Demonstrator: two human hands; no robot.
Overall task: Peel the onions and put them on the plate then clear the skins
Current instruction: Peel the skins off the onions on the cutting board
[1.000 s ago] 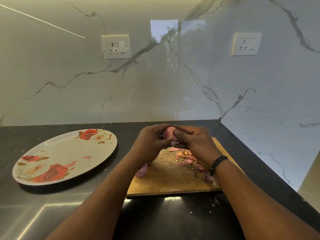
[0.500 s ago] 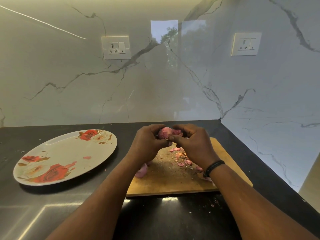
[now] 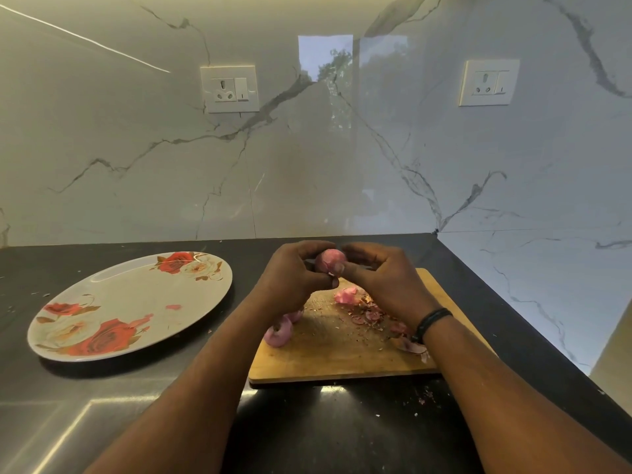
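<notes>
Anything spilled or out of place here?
Skin flakes have strayed off the cutting board onto the dark counter, and one pink scrap lies on the plate. Otherwise nothing odd.

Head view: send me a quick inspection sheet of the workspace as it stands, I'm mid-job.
Surface: dark glossy countertop, skin flecks near its front edge.
Job's things: small pink onion held above the wooden cutting board; two more pink onions on the board's left side; floral oval plate holds no onions.
Clutter: pink-brown onion skins on the board.
Hands: left hand and right hand both grip the held onion with their fingers.
Cables: nothing seen.
Surroundings: marble-look wall, two white wall sockets.
</notes>
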